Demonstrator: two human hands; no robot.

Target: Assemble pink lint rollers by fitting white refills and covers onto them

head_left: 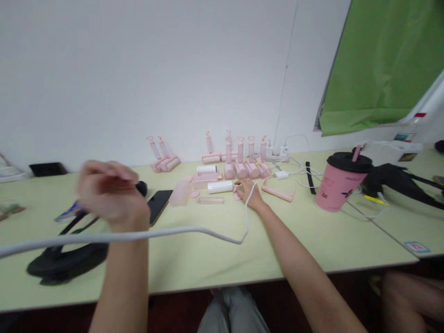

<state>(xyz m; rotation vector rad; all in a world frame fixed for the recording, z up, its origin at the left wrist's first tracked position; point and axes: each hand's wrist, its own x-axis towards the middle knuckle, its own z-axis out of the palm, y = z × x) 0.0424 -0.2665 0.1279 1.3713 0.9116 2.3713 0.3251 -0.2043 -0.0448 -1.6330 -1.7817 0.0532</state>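
Note:
My right hand (249, 193) rests on the table with its fingers bent over a small pink disc (237, 196). To its left lie a white tube (220, 187), a clear pink tube (210, 200) and another pink disc (195, 194). A pink bracket-shaped part (278, 191) lies to its right. My left hand (111, 192) is raised above the table on the left, fingers curled and smeared by motion; no object shows in it. Behind these parts, several pink devices with ringed upright handles (240, 159) stand near the wall.
A white cable (187, 230) crosses in front of my left forearm and over the table. A black phone (160, 205) and a black strapped object (69, 259) lie left. A pink cup with a black lid (338, 185) stands right, near chargers and cables. Another person's limb (412, 296) shows at lower right.

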